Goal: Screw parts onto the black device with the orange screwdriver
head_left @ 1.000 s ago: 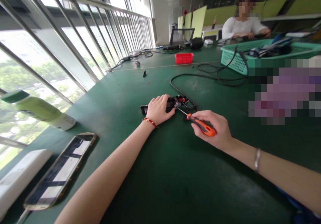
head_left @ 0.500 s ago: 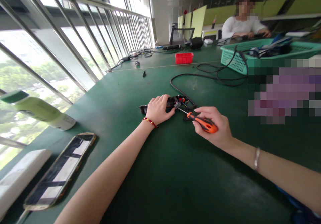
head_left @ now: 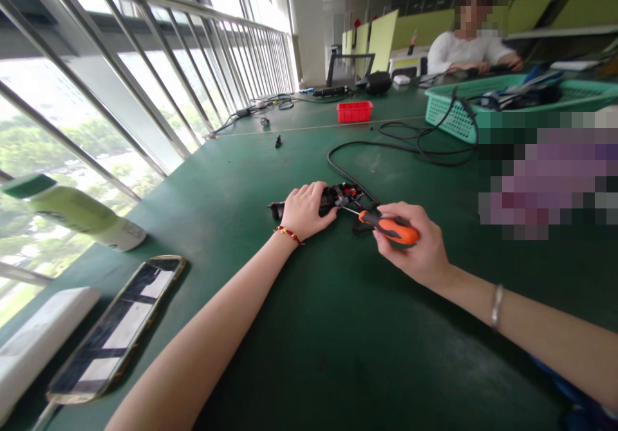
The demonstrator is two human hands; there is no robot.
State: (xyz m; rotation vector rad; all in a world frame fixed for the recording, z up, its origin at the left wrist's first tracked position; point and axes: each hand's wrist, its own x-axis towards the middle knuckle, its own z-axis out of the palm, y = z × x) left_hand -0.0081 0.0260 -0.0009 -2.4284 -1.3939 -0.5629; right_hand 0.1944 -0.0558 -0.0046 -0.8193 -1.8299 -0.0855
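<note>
A small black device [head_left: 338, 197] with coloured wires showing inside lies on the green table [head_left: 338, 328]. My left hand [head_left: 305, 211] is closed over its left part and presses it down. My right hand [head_left: 416, 246] grips an orange-handled screwdriver [head_left: 389, 228]; its metal tip points left into the open part of the device. A black cable [head_left: 386, 148] runs from the device toward the back right.
A phone [head_left: 116, 328] lies at the near left beside a tipped green-and-white bottle [head_left: 72, 212] and a white block [head_left: 33, 341]. Farther back are a red tray [head_left: 354, 111], a green basket [head_left: 483, 106] with cables, small parts, and a seated person [head_left: 463, 48]. A railing runs along the left.
My right hand has shifted slightly up and levelled the screwdriver handle, the tip staying at the device. My left hand has not moved.
</note>
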